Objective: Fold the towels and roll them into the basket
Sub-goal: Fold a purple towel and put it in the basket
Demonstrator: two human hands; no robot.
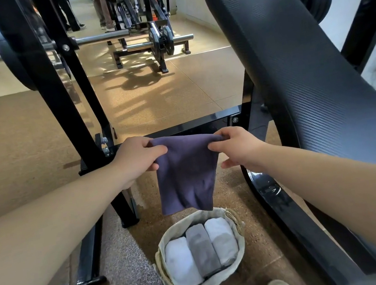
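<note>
Purple towel (185, 172), soft and limp, is being held by its top corners, pinched by left hand (135, 159) and right hand (238, 149), above the basket (237, 228) at lower centre.

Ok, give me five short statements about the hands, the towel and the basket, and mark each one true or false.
1. Both hands hold the purple towel by its top edge, left hand at one corner and right hand at the other. True.
2. The purple towel lies rolled inside the basket. False: it hangs unrolled in the air above the basket.
3. The basket holds three rolled towels side by side. True: a grey roll between two white ones.
4. The basket stands on the padded bench. False: it stands on the floor, between the person's shoes.
5. The grey roll sits at the left end of the row. False: it is in the middle.
</note>
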